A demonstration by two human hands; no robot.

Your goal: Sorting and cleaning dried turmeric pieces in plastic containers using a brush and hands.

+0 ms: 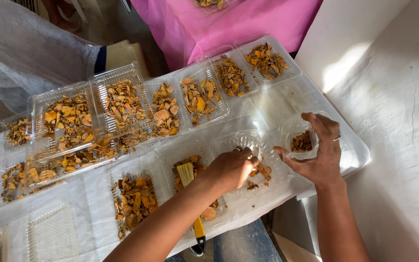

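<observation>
One cup (300,141) inside right-hand grip (318,157)

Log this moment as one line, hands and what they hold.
left hand: fingers in clear plastic tray of dried orange slices | right hand: holding small clear plastic cup of slices | yellow-handled brush: lying nearby

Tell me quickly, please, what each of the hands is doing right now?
Left hand: closed, fingers down in a clear plastic tray of dried orange slices.
Right hand: holding a small clear cup.
</observation>
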